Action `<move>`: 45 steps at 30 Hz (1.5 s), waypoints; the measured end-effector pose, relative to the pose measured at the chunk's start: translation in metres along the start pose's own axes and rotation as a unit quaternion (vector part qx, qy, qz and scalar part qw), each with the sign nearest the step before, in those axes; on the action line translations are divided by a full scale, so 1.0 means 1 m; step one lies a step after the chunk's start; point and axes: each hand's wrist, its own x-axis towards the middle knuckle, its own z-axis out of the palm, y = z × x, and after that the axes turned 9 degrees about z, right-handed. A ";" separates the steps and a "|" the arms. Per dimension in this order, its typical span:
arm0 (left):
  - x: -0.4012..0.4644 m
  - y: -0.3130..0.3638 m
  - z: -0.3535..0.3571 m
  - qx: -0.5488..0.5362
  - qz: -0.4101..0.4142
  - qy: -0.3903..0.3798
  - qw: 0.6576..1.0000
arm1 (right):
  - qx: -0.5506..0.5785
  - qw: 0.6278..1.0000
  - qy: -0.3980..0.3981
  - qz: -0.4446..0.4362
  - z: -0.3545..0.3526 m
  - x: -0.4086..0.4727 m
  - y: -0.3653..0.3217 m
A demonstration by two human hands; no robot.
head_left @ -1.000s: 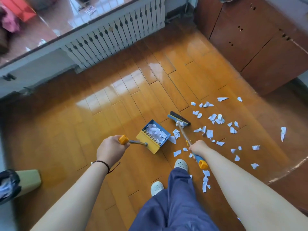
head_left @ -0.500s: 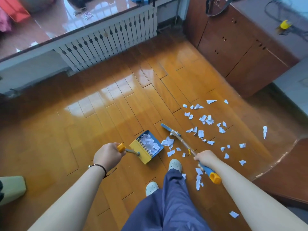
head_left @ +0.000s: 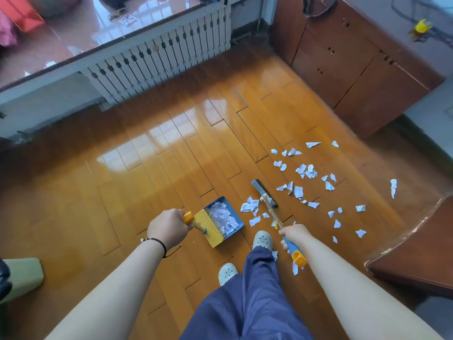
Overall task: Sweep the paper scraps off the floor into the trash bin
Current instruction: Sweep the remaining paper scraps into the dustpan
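My left hand [head_left: 168, 228] grips the orange-tipped handle of a blue and yellow dustpan [head_left: 220, 220] that rests on the wooden floor with several white paper scraps inside. My right hand [head_left: 295, 235] grips the blue and orange handle of a small broom [head_left: 264, 193], whose head stands on the floor just right of a clump of scraps [head_left: 250, 207]. Several more paper scraps [head_left: 306, 170] lie scattered to the right of the broom. A pale green trash bin [head_left: 22, 276] with a dark bag lies at the left edge, far from the dustpan.
My feet in pale clogs [head_left: 262, 240] stand just below the dustpan and broom. A white radiator [head_left: 159, 60] lines the far wall. Brown cabinets [head_left: 355, 62] stand at the back right, and a dark wooden corner [head_left: 416, 253] juts in at the right.
The broom head has swung from beside the dustpan mouth out to the right, behind a clump of scraps. The dustpan has stayed put with its scraps. The view has tilted up slightly.
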 end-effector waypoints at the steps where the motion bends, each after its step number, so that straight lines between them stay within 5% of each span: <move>1: 0.001 0.003 0.002 0.005 0.003 -0.002 1.000 | 0.003 1.000 -0.005 0.007 0.011 0.000 0.002; 9: 0.013 0.018 0.012 0.014 0.010 -0.002 1.000 | -0.015 0.998 -0.063 0.017 0.069 -0.017 0.013; 19: 0.017 0.014 0.007 0.012 0.012 -0.014 1.000 | -0.012 0.990 -0.140 0.007 0.050 -0.059 0.010; 30: -0.009 -0.025 0.016 -0.002 0.016 -0.011 1.000 | -0.029 0.997 -0.073 -0.022 -0.014 -0.068 0.038; 39: -0.016 0.011 0.023 0.026 0.066 -0.021 0.997 | 0.026 1.000 -0.010 0.015 -0.033 -0.019 0.054; 45: -0.011 0.053 0.039 0.056 0.086 -0.033 0.994 | 0.054 0.996 -0.055 0.040 0.004 -0.016 0.064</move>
